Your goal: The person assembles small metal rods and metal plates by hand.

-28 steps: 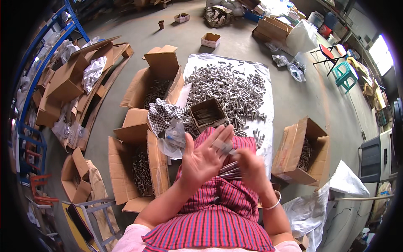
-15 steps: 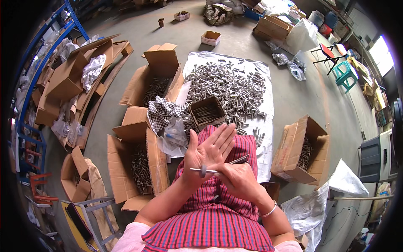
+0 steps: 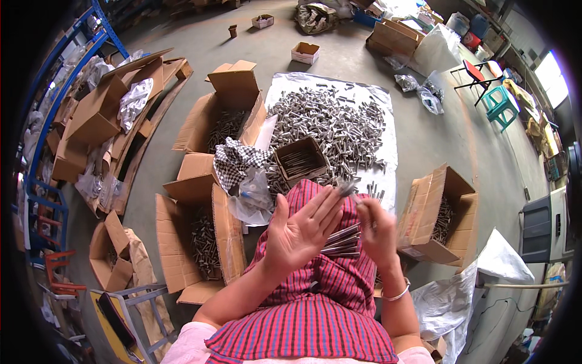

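My left hand (image 3: 301, 235) is open above my lap, palm up with fingers stretched out flat and nothing gripped. Just right of it, my right hand (image 3: 377, 230) has its fingers closed in a pinch, partly smeared by motion. From that pinch a thin metal rod (image 3: 348, 188), blurred, reaches toward the left fingertips; its darker end is too smeared to make out. Several loose metal rods (image 3: 344, 241) lie on the red striped apron (image 3: 303, 330) between my hands. Beyond my knees, a small open box (image 3: 315, 173) holds more thin rods.
Past the small box, a heap of short metal pieces (image 3: 327, 124) covers much of a white sheet (image 3: 388, 182). Open cartons with metal pieces stand left (image 3: 230, 242) and right (image 3: 418, 224). A checkered cloth (image 3: 233, 164) and clear plastic bag (image 3: 254, 194) lie beside the left cartons.
My right hand has moved up and right with the rod, away from the left palm, uncovering the rods on my lap. The left hand has shifted slightly and stays open.
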{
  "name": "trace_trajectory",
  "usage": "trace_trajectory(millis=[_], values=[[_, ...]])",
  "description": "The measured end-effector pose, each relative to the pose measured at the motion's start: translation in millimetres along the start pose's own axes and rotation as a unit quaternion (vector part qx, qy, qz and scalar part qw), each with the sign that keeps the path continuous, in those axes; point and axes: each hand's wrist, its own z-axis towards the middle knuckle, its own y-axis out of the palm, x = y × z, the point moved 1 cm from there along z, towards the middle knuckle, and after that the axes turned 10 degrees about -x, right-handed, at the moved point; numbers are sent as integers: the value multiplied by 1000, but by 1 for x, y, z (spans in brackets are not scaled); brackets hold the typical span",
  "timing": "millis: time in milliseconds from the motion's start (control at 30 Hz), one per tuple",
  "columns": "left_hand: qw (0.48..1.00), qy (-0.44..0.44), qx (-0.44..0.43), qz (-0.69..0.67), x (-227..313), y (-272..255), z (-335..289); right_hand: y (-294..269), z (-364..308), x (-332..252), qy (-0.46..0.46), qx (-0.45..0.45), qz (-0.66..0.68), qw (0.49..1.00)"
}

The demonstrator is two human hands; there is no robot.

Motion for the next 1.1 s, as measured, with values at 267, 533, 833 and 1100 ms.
trace_trajectory(millis=[267, 533, 833, 1100], values=[[1000, 4, -1, 17, -1, -4, 5, 19, -9, 5, -95, -31, 26, 995], [998, 22, 25, 48, 4, -6, 2, 20, -12, -6, -146, -109, 39, 982], [1000, 2, 5, 24, -7, 3, 3, 2, -12, -11, -104, -58, 25, 993], [995, 1, -33, 93, -19, 1, 8, -16, 0, 4, -57, 18, 46, 997]])
